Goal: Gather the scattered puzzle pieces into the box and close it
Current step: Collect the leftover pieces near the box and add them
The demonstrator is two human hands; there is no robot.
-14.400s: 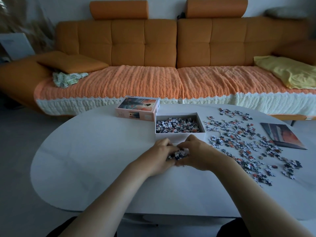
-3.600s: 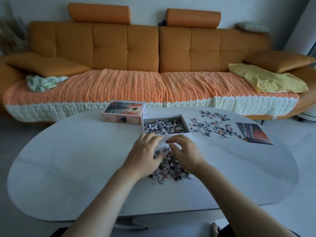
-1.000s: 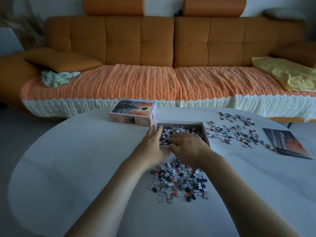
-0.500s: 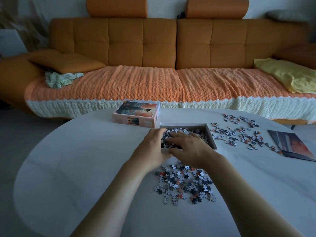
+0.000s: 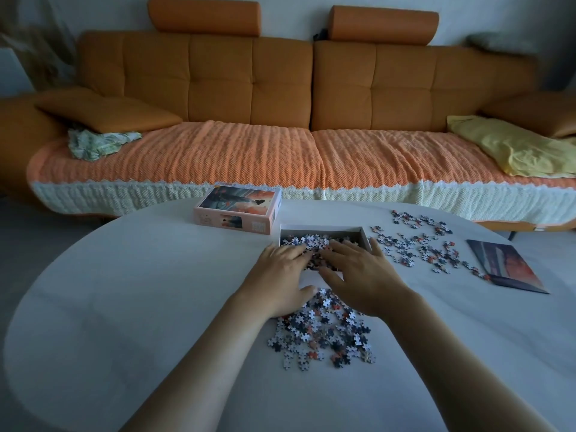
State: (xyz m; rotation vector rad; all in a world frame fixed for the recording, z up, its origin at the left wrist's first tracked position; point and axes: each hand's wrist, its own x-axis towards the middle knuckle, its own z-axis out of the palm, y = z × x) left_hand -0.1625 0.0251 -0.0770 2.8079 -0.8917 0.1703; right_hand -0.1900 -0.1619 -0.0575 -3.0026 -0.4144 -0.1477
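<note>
Reaching over the near wall of the shallow grey cardboard box tray (image 5: 364, 234), the person's 2 bare hands are lying flat and spread, palms down. The left hand (image 5: 278, 277) is resting with its fingers over the tray's left half, and the right hand (image 5: 361, 277) is lying beside it with fingers fanned over the right half. Neither is pinching anything that can be seen; whether pieces are sitting under the palms cannot be told.

The small multicoloured cardboard puzzle pieces are lying in 3 places. Some are already sitting inside the tray (image 5: 311, 241). A loose heap (image 5: 321, 332) is lying on the white oval table (image 5: 124, 307) just below the wrists, and a thinner scatter (image 5: 414, 244) is spreading to the right of the tray, reaching toward the dark printed picture sheet (image 5: 506, 266). The pink cardboard box lid with the printed picture (image 5: 238, 208) is sitting just left of and behind the tray, so the box is standing open.

The job looks roughly partway done. Several slips are likely from here. The forearms are hanging right over the near heap, so drawing the hands back low could be dragging pieces toward the table's edge. The light tray could be sliding under a palm's push. Pieces near the printed sheet could be slipping beneath it and getting missed.
</note>
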